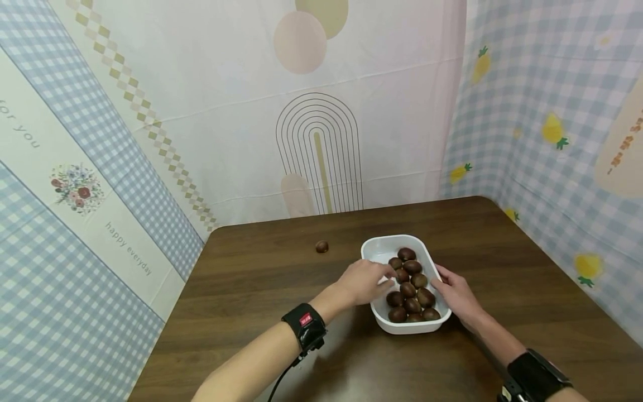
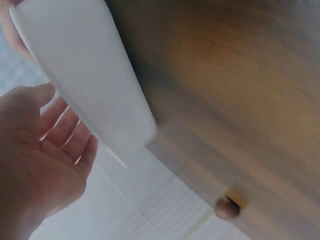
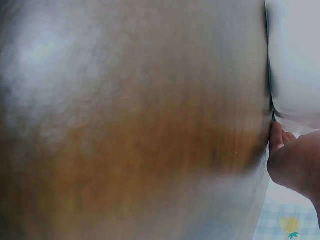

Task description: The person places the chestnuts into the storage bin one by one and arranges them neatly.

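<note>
A white rectangular tray [image 1: 378,252] stands on the table with several brown chestnuts [image 1: 412,268] inside, mostly along its right side and near end. Over the tray's left rim reaches my left hand [image 1: 364,281], fingers loosely bent above the chestnuts. The left wrist view shows that hand [image 2: 47,150] beside the tray's wall [image 2: 90,70], its fingertips partly hidden by the rim; no chestnut is visible in it. My right hand [image 1: 456,293] holds the tray's right edge, thumb at the rim and fingers against the outer side. One loose chestnut [image 1: 322,247] lies left of the tray.
The dark wooden table [image 1: 241,301] ends at a hanging printed cloth [image 1: 231,139] at the back. Checked cloths hang at both sides. A black strap with a cable [image 1: 305,326] sits on the left wrist, another strap [image 1: 537,374] on the right.
</note>
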